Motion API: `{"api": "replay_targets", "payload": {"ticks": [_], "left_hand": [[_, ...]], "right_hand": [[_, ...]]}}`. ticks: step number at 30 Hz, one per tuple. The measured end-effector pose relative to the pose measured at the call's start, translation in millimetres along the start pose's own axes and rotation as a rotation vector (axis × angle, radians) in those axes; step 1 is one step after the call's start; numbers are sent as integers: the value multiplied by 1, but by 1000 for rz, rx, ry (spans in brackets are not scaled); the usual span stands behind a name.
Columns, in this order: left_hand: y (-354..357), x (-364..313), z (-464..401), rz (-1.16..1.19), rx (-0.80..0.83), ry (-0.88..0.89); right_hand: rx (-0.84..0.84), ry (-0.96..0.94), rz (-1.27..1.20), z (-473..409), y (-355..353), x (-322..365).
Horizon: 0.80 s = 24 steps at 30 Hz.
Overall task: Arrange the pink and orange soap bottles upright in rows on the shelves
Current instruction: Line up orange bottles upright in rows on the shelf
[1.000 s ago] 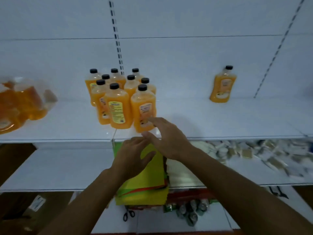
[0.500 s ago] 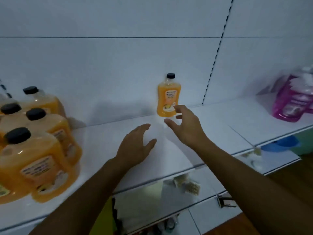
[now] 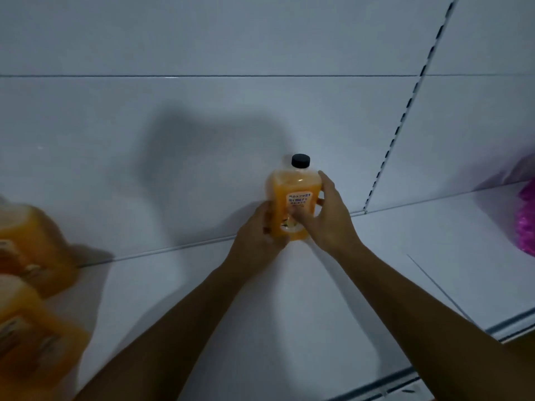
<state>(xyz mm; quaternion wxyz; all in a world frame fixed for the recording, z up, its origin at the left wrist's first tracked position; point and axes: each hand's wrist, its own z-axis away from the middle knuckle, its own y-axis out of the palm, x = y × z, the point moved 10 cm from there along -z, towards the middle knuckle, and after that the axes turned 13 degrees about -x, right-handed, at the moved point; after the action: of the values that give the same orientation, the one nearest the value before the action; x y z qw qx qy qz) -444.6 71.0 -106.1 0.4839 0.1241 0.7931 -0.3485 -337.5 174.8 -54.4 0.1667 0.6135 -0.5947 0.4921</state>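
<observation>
Orange soap bottle (image 3: 293,204) is between our two hands, standing upright at the back of the white shelf (image 3: 289,314), close against the rear wall. Our left hand (image 3: 257,240) wraps its lower left side, and our right hand (image 3: 330,219) closes on the right side, with the thumb across the front label and the fingers (image 3: 325,180) reaching up near the shoulder. So both hands are closed around one bottle, not spread. Its black cap (image 3: 300,160) stands free above our fingers.

We judge that the step is to take this single bottle away and join it with the others. To do it well, we should keep the grip low and firm on both sides, lift it straight, and hold it vertical while we carry it, so it stands at once when we put it down. The plastic looks smooth, so it may slip if we press too lightly.

Far to the left of our left hand, the group of orange bottles (image 3: 31,285) stands at the shelf edge; it is blurred, and we cannot count it. Far to the right of our right hand, something pink (image 3: 525,224) lies on the shelf, probably a clear bag of pink bottles, but we cannot tell what is inside it.
</observation>
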Motion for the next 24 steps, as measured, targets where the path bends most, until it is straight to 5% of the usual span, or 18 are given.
{"api": "replay_targets", "payload": {"ticks": [9,24], "left_hand": [[-32,-4,24,-63,-191,-28],[-197,14,172,-293,-664,-171]], "right_hand": [[114,0,-159,6,32,3],[600,-240,-444,131,159,151]]}}
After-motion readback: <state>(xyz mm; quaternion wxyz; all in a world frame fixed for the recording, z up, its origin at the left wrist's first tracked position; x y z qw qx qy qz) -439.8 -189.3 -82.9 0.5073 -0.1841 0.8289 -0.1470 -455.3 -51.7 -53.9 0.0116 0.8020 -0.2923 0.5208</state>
